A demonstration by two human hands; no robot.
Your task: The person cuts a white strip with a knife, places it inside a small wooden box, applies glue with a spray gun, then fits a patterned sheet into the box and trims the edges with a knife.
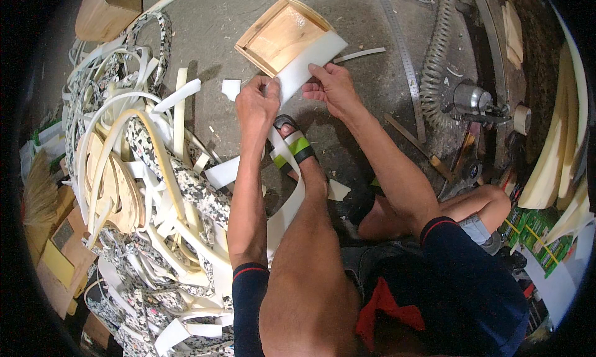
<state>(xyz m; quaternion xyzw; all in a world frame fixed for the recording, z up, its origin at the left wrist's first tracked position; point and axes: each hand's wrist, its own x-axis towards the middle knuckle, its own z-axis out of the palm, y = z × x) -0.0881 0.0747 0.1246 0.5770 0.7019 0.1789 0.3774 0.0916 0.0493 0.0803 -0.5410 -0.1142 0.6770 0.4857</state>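
A flat white foam piece (310,60) lies along the near edge of a shallow wooden frame or tray (280,35) on the floor. My left hand (257,104) pinches the foam near its left end, beside the tray's near corner. With thumb and forefinger, my right hand (334,89) grips the near edge of the same piece, its other fingers curled. Just below my hands is my sandalled foot (288,143), with a long white strip (290,199) running past it. A small white foam scrap (231,89) lies left of my left hand.
A big heap of foam offcuts (167,171) fills the left side. To the right are a metal ruler (403,53), a coiled air hose (434,65), a silver metal cup-like part (470,100) and a wooden stick (422,147). Long cream foam sheets (552,133) stand at far right.
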